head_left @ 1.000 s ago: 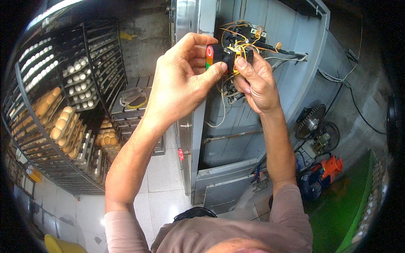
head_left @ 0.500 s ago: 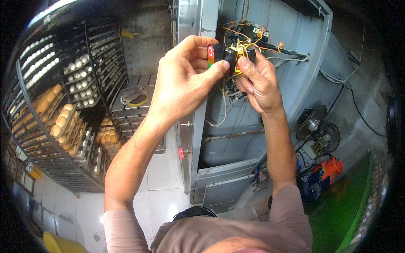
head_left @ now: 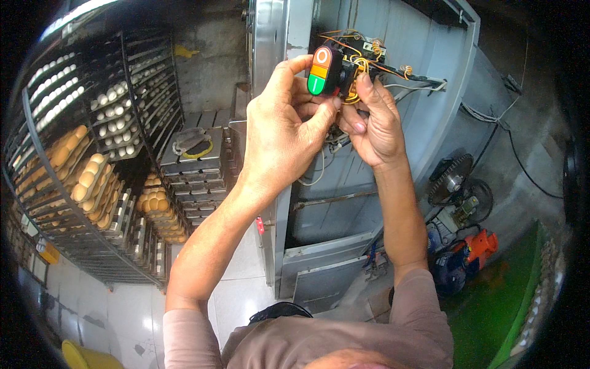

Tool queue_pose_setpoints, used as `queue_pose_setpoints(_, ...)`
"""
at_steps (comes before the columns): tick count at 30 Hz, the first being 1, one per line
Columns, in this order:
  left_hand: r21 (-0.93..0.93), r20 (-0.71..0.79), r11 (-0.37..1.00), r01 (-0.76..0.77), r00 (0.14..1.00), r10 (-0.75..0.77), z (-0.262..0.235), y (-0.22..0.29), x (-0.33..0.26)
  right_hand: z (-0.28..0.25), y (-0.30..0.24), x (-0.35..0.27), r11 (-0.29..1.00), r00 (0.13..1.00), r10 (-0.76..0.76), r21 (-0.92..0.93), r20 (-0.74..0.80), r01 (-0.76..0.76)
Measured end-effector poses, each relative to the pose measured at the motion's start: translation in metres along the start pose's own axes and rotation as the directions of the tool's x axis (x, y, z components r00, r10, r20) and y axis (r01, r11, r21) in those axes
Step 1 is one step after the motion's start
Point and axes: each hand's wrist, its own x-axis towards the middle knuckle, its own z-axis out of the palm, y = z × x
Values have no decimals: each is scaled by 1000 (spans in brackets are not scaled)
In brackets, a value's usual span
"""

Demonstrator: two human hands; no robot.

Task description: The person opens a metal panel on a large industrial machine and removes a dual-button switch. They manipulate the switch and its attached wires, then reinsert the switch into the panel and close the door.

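- A push-button switch [head_left: 324,70], black with a red button above a green one, is held up in front of the open grey machine cabinet [head_left: 393,141]; it is pinched by the left hand [head_left: 284,132] between thumb and forefinger.
- The right hand [head_left: 370,120] is closed about the rear of the switch, its fingers among the yellow and orange wires [head_left: 359,61] that run from it into the cabinet.
- Compared with a second ago, the switch has been turned so that its coloured button face is now shown more fully toward the camera; both hands have stayed on it at the same place.
- By this turn the wired back is judged to have been brought nearer the right fingertips, so work on the terminals appears to be under way.
- To the left, bakery racks [head_left: 80,178] with trays of rolls are seen; to the lower right, a chain sprocket [head_left: 452,178] and an orange motor [head_left: 479,246].
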Motion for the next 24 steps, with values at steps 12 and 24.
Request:
queue_pose_setpoints(12, 122, 2, 988, -93, 996, 94, -2, 1, 6, 10, 1, 2, 989, 994, -104, -105, -35, 99)
queue_pose_setpoints(24, 159, 16, 987, -30, 999, 28, -7, 1, 10, 1, 12, 6, 992, 996, -88, -91, 5, 88)
